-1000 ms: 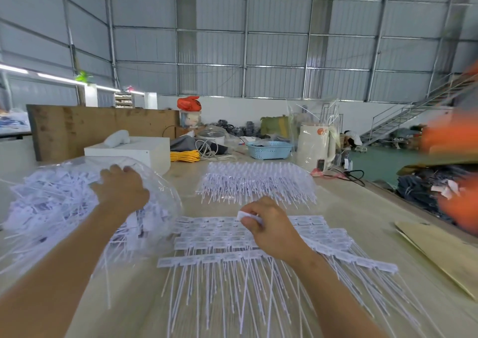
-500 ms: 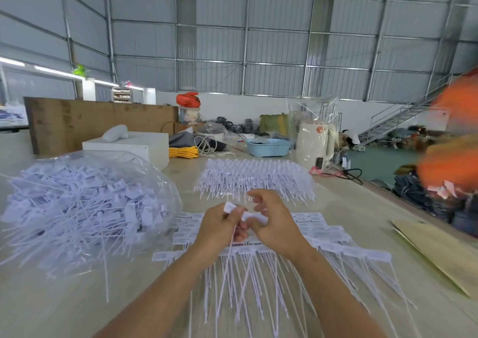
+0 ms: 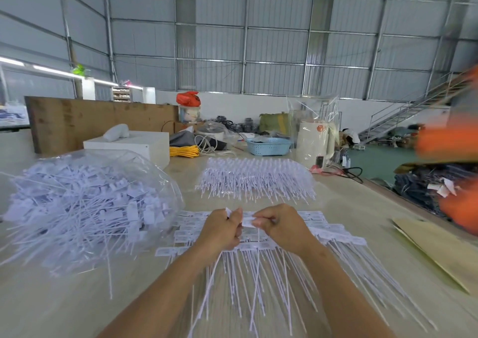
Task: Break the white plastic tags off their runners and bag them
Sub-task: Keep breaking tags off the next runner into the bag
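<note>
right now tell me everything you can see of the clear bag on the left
The clear bag is thin, glossy transparent plastic, bulging into a dome on the table left of both hands. It is stuffed with loose white tags, whose thin tails point every way, some poking past its near edge. Neither hand touches it.

I can't read a thing here: the tags (image 3: 336, 227) under my hands carry small dark print (too blurred to make out), and nothing else bears legible lettering.
</note>
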The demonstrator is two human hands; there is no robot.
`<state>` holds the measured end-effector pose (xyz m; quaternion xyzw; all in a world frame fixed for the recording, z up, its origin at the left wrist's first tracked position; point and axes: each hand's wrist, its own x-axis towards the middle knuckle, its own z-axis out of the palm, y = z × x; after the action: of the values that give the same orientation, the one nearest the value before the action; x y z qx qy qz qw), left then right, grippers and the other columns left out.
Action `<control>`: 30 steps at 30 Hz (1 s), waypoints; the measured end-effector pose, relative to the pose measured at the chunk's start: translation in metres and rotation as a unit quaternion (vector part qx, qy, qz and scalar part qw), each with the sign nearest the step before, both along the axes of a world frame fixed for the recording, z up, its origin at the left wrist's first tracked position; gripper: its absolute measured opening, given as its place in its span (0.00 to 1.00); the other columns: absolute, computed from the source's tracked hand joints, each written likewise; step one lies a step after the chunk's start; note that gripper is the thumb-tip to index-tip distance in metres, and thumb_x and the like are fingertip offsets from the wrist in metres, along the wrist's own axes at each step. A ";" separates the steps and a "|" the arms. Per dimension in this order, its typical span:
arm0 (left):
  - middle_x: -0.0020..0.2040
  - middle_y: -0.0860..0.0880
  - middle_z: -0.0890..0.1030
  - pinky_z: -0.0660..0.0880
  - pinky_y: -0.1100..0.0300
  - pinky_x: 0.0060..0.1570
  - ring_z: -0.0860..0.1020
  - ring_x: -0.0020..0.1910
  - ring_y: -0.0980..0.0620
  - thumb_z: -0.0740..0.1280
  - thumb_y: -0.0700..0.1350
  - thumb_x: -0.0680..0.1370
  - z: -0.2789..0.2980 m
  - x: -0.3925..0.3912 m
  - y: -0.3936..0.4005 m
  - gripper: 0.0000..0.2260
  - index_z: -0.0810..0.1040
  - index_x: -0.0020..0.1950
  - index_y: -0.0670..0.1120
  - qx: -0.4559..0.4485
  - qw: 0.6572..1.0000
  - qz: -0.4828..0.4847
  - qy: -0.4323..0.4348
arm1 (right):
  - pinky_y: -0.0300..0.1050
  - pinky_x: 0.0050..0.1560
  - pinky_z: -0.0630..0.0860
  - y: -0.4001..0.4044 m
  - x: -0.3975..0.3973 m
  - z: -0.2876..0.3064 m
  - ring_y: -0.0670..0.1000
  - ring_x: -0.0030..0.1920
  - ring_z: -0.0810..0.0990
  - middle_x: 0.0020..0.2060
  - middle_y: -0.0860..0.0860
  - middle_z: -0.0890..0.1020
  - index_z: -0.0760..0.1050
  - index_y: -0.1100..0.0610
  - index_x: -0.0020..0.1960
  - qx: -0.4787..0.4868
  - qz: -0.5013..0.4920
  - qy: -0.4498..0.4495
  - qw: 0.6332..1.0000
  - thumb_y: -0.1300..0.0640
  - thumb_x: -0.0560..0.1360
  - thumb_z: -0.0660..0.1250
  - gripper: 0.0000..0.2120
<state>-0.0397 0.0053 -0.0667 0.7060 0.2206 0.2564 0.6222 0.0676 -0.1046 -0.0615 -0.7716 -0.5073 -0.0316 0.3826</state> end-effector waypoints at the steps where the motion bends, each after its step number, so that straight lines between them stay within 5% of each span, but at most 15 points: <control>1: 0.23 0.50 0.67 0.58 0.68 0.19 0.61 0.17 0.57 0.60 0.46 0.82 0.002 -0.001 0.000 0.15 0.68 0.36 0.42 -0.010 1.000 -0.009 0.002 | 0.43 0.43 0.73 -0.002 0.001 0.002 0.43 0.35 0.73 0.34 0.46 0.82 0.83 0.60 0.47 0.003 -0.005 -0.006 1.000 0.55 0.75 0.68 0.08; 4: 0.20 0.52 0.68 0.56 0.69 0.18 0.61 0.16 0.57 0.60 0.46 0.82 0.006 -0.001 0.002 0.16 0.69 0.35 0.42 -0.030 0.998 -0.043 0.025 | 0.40 0.41 0.70 -0.006 0.002 0.007 0.36 0.30 0.70 0.25 0.34 0.75 0.84 0.55 0.48 0.004 0.001 -0.003 1.000 0.55 0.75 0.69 0.07; 10: 0.20 0.53 0.63 0.54 0.71 0.15 0.57 0.15 0.57 0.60 0.45 0.81 0.012 -0.015 0.026 0.17 0.68 0.31 0.45 -0.101 0.988 -0.101 0.052 | 0.38 0.43 0.69 -0.018 0.012 0.013 0.41 0.33 0.71 0.32 0.45 0.82 0.83 0.57 0.46 -0.005 -0.083 -0.077 0.994 0.54 0.75 0.68 0.08; 15: 0.22 0.52 0.68 0.58 0.71 0.16 0.62 0.15 0.57 0.57 0.51 0.82 0.000 -0.018 0.045 0.17 0.68 0.35 0.45 -0.205 0.976 -0.027 -0.061 | 0.37 0.31 0.66 -0.012 -0.002 0.026 0.42 0.27 0.70 0.22 0.43 0.72 0.79 0.52 0.35 0.166 -0.097 -0.004 0.981 0.58 0.76 0.66 0.11; 18: 0.23 0.52 0.72 0.62 0.70 0.18 0.66 0.17 0.57 0.58 0.54 0.81 -0.008 -0.004 0.026 0.16 0.72 0.40 0.44 -0.154 0.985 -0.016 -0.080 | 0.45 0.41 0.71 0.010 -0.030 0.022 0.51 0.36 0.74 0.29 0.42 0.73 0.79 0.56 0.46 0.116 0.003 -0.052 0.992 0.62 0.78 0.61 0.08; 21: 0.24 0.49 0.74 0.64 0.69 0.19 0.68 0.18 0.55 0.55 0.69 0.72 -0.005 0.003 0.013 0.29 0.76 0.39 0.43 -0.172 0.978 -0.037 -0.113 | 0.47 0.47 0.74 0.014 -0.032 0.015 0.55 0.43 0.78 0.38 0.51 0.80 0.77 0.58 0.54 0.086 0.047 -0.022 0.995 0.67 0.77 0.58 0.12; 24: 0.25 0.48 0.74 0.67 0.64 0.24 0.70 0.20 0.53 0.51 0.77 0.61 -0.006 0.008 0.004 0.35 0.77 0.30 0.47 -0.138 0.981 -0.083 -0.107 | 0.31 0.35 0.72 0.014 -0.033 0.009 0.39 0.34 0.76 0.35 0.45 0.76 0.75 0.57 0.54 0.080 0.058 0.017 0.995 0.72 0.73 0.58 0.16; 27: 0.26 0.50 0.75 0.69 0.62 0.26 0.71 0.21 0.55 0.57 0.69 0.72 -0.008 0.007 -0.001 0.26 0.78 0.29 0.50 -0.040 0.994 -0.042 -0.097 | 0.26 0.31 0.68 0.017 -0.034 0.005 0.37 0.33 0.75 0.37 0.44 0.74 0.75 0.59 0.51 0.085 0.044 0.028 0.995 0.74 0.71 0.59 0.15; 30: 0.25 0.50 0.74 0.66 0.65 0.22 0.70 0.21 0.56 0.62 0.54 0.79 -0.009 0.003 0.002 0.15 0.78 0.43 0.44 0.021 0.991 -0.005 -0.135 | 0.25 0.37 0.68 0.019 -0.033 0.003 0.38 0.37 0.74 0.48 0.50 0.72 0.74 0.59 0.52 0.099 0.029 0.011 0.995 0.69 0.74 0.64 0.09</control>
<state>-0.0369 0.0073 -0.0761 0.6789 0.1254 0.3506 0.6328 0.0345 -0.0856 -0.0585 -0.7155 -0.5194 -0.0625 0.4630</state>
